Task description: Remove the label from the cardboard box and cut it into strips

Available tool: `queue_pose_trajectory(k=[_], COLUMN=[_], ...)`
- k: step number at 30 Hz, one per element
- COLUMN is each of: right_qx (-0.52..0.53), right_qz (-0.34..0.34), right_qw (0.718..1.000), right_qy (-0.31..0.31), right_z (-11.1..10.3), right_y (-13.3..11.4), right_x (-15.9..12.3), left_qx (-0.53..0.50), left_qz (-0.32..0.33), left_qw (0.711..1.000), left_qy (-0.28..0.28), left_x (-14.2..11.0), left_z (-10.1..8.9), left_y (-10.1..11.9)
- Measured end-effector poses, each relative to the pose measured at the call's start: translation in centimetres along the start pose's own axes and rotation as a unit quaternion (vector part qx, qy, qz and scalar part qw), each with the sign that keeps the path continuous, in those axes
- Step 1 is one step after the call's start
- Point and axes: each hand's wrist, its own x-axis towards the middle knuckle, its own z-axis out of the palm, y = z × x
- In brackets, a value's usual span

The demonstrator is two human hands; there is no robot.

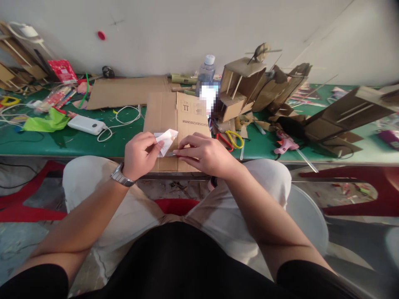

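Toward the left end of the green desk (56, 146), a red packet (63, 71) sits behind a crumpled lime-green bag (46, 121). Just right of the bag lies a white device (86, 124) with a pale cable, and behind it a flat cardboard sheet (124, 92). Next comes the left hand (140, 153), a metal watch (122, 175) on its wrist, thumb and fingers pinching a folded white paper (167, 142) — this is above the near part of a printed cardboard piece (162, 112), which reaches past the desk's front edge. Right of the paper, the right hand (202, 153) has its fingers drawn together near it; whether they grip anything small, I cannot tell. Behind that hand stands a clear bottle (205, 74) with a white cap. Farther right are yellow loop handles (239, 141), an upright cardboard model (243, 79) and — beyond these — a pink glue gun (285, 144).
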Motion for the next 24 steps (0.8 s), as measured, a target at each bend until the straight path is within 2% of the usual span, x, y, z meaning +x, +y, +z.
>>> queue_pose_trajectory(k=[24], right_qx=[-0.011], right_qz=[0.023], right_qw=[1.0], right_qy=[0.008], right_z=[-0.06], right_y=[0.28], right_x=[0.08], left_qx=[0.0], left_qz=[0.022], left_qw=[1.0], left_qy=[0.018], left_x=[-0.06], left_z=[-0.12], left_y=[-0.04])
